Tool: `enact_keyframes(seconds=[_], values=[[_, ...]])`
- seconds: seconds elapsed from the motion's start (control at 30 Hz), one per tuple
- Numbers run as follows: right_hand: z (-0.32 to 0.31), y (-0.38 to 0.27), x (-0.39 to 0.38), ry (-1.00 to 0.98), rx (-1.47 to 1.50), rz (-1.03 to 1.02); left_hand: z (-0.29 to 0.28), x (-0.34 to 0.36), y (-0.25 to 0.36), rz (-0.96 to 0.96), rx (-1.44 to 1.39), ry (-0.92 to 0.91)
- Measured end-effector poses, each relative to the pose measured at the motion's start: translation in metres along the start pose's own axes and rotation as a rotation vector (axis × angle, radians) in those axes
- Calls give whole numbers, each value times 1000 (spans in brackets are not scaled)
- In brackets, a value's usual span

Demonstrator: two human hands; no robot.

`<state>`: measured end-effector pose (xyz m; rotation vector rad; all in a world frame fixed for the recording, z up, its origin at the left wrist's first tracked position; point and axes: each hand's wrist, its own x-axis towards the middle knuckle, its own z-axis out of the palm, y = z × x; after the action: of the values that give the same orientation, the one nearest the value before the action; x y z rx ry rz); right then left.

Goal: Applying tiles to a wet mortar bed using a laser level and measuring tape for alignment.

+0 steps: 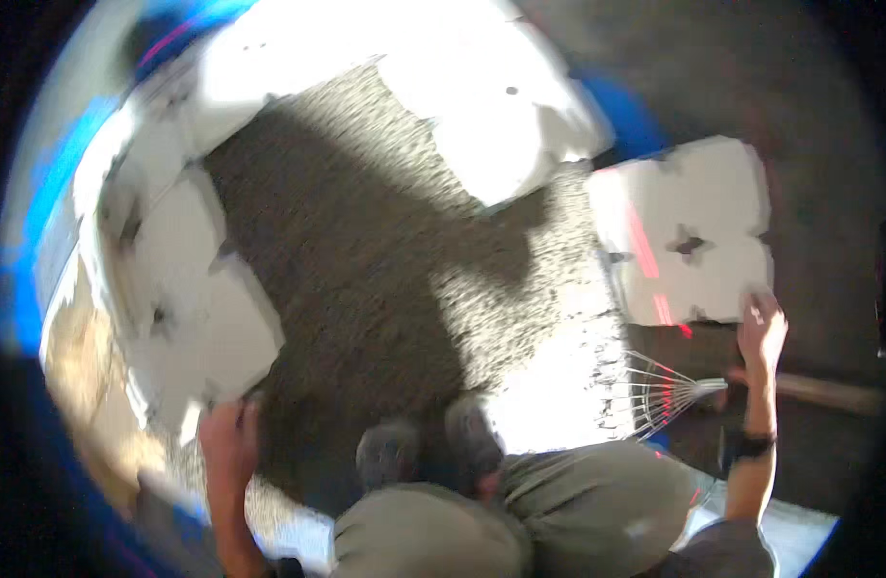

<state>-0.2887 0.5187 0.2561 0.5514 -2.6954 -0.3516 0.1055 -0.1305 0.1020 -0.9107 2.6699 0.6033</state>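
**Left hand (231, 438) at the left panel (195, 289), right hand (763, 323) on the right panel (722, 197)**

I see a person with bent knees in grey-green trousers (597, 496), dark shoes (387, 453) set on coarse, grainy grey ground (337, 246), which lies partly in deep shadow and partly in harsh light.

The right arm reaches out to the side, a dark band (751, 445) around its wrist. The right hand is closed at the lower outer corner of the right panel, its fingers bent over the edge. That panel is pale and blocky, with notched sides, a cross-shaped opening (690, 246) and red streaks (642, 241) along its inner part.

The left hand, curled and blurred, is at the lower end of the left panel; I cannot tell whether it grips the edge. This panel is also pale and notched, and lies along the left side of the ground.

Just below the right panel is a fan of thin pale tines (669, 390), spreading toward the left; a wooden handle (828, 393) extends to its right. At the far side, glaring white panels (482, 106) border the ground, with blue material (624, 116) behind them.
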Motion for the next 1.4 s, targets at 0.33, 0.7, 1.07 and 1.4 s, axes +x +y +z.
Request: enact_keyframes(seconds=[0.33, 0.7, 1.07, 1.4], values=[[65, 65, 105, 124, -49, 389, -5, 40, 4, 286, -6, -74], [53, 75, 96, -171, 473, 384, 28, 50, 16, 332, -70, -39], [-102, -50, 75, 32, 481, 331, 17, 77, 141, 568, -329, -184], [-178, -104, 50, 393, 752, -267, 55, 154, 301, 516, -1910, -852]])
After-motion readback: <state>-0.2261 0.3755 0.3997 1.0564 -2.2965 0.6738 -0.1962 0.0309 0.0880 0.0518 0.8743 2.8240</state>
